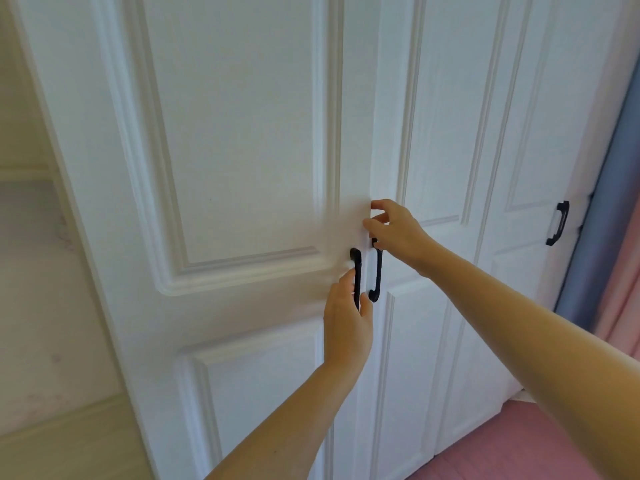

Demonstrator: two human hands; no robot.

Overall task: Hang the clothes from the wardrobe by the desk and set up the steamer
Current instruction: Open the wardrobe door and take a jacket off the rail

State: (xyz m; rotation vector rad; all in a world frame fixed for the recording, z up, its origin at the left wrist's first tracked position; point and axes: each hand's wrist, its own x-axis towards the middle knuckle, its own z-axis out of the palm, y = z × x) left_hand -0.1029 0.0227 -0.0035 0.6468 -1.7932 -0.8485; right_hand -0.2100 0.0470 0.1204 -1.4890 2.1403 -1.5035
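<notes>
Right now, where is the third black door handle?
In the head view, the third handle sits far right on the outermost wardrobe door, beside the curtain.

pink floor (512,455) at lower right, white wardrobe (242,133) standing on it, pink curtain (623,289) beside

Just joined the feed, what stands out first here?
Two bare hands at the middle of white wardrobe doors: the left hand curls round a black handle, the right hand reaches the door edge above the neighbouring handle. A third handle sits far right.
</notes>
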